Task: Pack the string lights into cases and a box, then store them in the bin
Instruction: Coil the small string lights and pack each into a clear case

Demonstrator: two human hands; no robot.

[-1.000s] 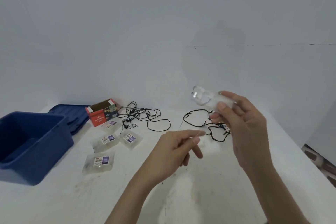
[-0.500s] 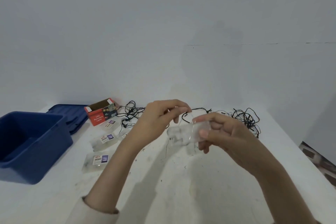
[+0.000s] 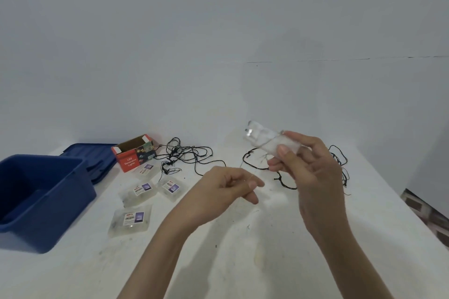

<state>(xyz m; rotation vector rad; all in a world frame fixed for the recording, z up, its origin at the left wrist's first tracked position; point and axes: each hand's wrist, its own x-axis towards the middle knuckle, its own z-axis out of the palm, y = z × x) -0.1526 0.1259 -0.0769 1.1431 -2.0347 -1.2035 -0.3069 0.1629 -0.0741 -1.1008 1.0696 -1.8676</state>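
Observation:
My right hand (image 3: 313,177) grips a clear plastic light pack (image 3: 263,139) with pale thin wire wound round it, held up above the table. My left hand (image 3: 223,189) sits lower and to the left, thumb and forefinger pinching the fine wire (image 3: 244,170) that leads off the pack. Black string lights lie in two tangles on the table, one (image 3: 187,156) by the red cardboard box (image 3: 134,154) and one (image 3: 340,165) behind my right hand. Several clear labelled cases (image 3: 131,219) lie left of centre.
An open blue bin (image 3: 48,201) stands at the table's left edge, its blue lid (image 3: 94,155) flat behind it. The white table (image 3: 243,250) ends at the right, where a brick floor (image 3: 427,216) shows. A plain wall rises behind.
Half a second ago both hands met at the pack in front of me. My right hand has since lifted it up and right, and my left hand has drawn back down-left with the wire.

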